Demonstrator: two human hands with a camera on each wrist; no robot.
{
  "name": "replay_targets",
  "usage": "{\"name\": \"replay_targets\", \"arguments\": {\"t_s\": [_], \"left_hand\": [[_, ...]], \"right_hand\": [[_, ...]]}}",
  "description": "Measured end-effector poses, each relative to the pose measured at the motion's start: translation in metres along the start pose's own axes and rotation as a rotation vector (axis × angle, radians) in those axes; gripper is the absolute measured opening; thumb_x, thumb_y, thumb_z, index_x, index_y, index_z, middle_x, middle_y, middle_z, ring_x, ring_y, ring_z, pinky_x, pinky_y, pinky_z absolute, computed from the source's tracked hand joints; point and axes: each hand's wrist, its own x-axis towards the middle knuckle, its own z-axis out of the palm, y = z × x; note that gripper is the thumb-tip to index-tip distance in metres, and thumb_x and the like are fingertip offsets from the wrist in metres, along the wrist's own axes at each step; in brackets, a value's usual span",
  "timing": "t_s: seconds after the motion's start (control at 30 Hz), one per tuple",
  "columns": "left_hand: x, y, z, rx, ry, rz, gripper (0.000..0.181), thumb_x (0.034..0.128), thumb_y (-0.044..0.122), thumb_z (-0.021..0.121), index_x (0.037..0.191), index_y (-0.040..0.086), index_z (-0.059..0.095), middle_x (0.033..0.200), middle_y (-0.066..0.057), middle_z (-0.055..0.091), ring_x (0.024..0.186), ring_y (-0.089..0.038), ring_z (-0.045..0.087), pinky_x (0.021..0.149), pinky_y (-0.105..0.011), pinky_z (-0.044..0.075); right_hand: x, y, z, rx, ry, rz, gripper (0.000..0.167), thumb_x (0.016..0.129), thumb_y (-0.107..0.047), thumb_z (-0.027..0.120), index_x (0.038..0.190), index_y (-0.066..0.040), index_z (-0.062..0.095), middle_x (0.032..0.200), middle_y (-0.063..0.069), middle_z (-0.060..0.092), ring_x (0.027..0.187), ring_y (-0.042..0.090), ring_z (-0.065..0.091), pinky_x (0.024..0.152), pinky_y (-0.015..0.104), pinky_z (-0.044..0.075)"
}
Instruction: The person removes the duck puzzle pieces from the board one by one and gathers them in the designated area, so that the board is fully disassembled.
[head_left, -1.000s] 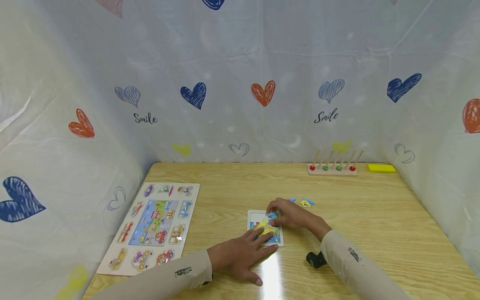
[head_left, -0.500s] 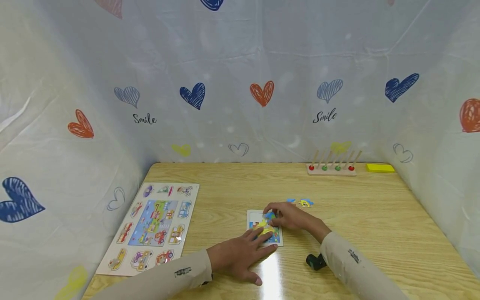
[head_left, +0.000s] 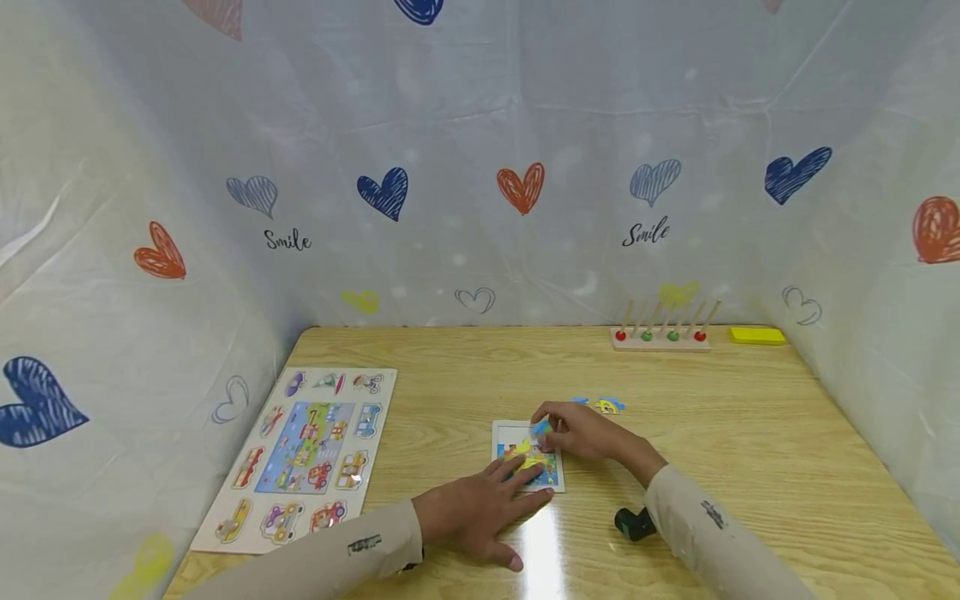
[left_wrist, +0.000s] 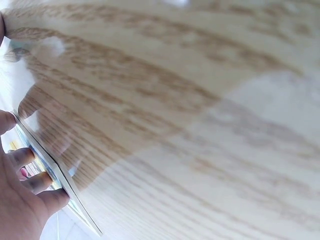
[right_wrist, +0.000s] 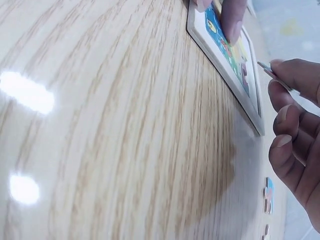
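A small white-framed jigsaw board [head_left: 561, 479] lies flat on the table, partly covered by both hands. My left hand [head_left: 483, 510] has its fingers spread, their tips resting on the board's picture and front edge; the left wrist view shows the same fingers on the tray [left_wrist: 62, 175]. My right hand [head_left: 588, 433] pinches a blue puzzle piece [head_left: 541, 427] between thumb and finger over the upper right of the board. In the right wrist view that thin piece [right_wrist: 274, 75] is tilted, held by the right hand [right_wrist: 300, 125] just off the frame's surface.
Loose puzzle pieces [head_left: 610, 406] lie behind my right hand. A large vehicle puzzle board [head_left: 375, 462] is at the left. At the back right stand a peg rack with beads [head_left: 660, 343] and a yellow block [head_left: 757, 336]. A dark object [head_left: 634, 524] sits by the right sleeve.
The piece pinched in my right hand has turned and shifted slightly over the board. My left hand stays in place, and the whole head view has shifted a little.
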Motion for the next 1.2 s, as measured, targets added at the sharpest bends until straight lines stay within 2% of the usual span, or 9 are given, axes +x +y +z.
{"name": "replay_targets", "arguments": {"t_s": [0.2,0.37,0.57,0.8,1.07,1.2], "left_hand": [[0.0,0.0,0.001,-0.002,-0.007,-0.003,0.09,0.0931,0.078,0.033,0.163,0.028,0.007,0.17,-0.006,0.005,0.156,-0.035,0.011,0.122,-0.048,0.026],[0.0,0.0,0.002,-0.012,-0.005,-0.006,0.09,0.093,0.078,0.034,0.163,0.028,0.007,0.17,-0.006,0.006,0.156,-0.036,0.011,0.123,-0.048,0.025],[-0.001,0.0,0.002,-0.002,0.014,0.002,0.091,0.0927,0.078,0.034,0.163,0.027,0.009,0.17,-0.007,0.007,0.155,-0.036,0.013,0.121,-0.048,0.028],[-0.001,0.0,0.002,-0.012,0.019,0.001,0.09,0.0927,0.078,0.035,0.163,0.028,0.01,0.17,-0.006,0.008,0.155,-0.036,0.013,0.121,-0.048,0.028],[0.0,-0.001,0.003,-0.003,0.013,0.006,0.09,0.0933,0.078,0.032,0.163,0.028,0.008,0.17,-0.006,0.006,0.156,-0.035,0.011,0.122,-0.047,0.028],[0.0,0.0,0.002,0.003,0.018,0.003,0.09,0.093,0.078,0.033,0.163,0.027,0.009,0.17,-0.006,0.006,0.155,-0.035,0.013,0.121,-0.047,0.028]], "right_hand": [[-0.004,0.004,-0.004,0.02,0.036,0.003,0.016,0.099,-0.02,0.065,0.115,-0.015,0.065,0.09,-0.003,0.058,0.074,0.011,0.052,0.067,0.026,0.047],[-0.008,0.008,-0.008,0.032,0.055,-0.014,0.019,0.098,-0.02,0.067,0.115,-0.013,0.067,0.088,-0.003,0.059,0.07,0.009,0.051,0.065,0.025,0.046],[-0.013,0.012,-0.013,0.048,0.079,0.019,0.019,0.097,-0.021,0.069,0.113,-0.013,0.067,0.088,-0.001,0.059,0.069,0.009,0.051,0.064,0.024,0.045],[-0.022,0.02,-0.019,0.055,0.084,0.03,0.027,0.094,-0.026,0.073,0.114,-0.008,0.069,0.09,-0.001,0.06,0.073,0.009,0.052,0.065,0.024,0.047],[-0.032,0.03,-0.024,0.102,0.065,0.026,0.026,0.099,-0.013,0.064,0.121,0.0,0.066,0.09,0.003,0.064,0.069,0.007,0.055,0.061,0.021,0.046],[-0.038,0.034,-0.026,0.144,0.078,0.01,0.021,0.098,-0.011,0.065,0.117,0.0,0.064,0.086,0.006,0.065,0.07,0.011,0.059,0.062,0.021,0.046]]}}
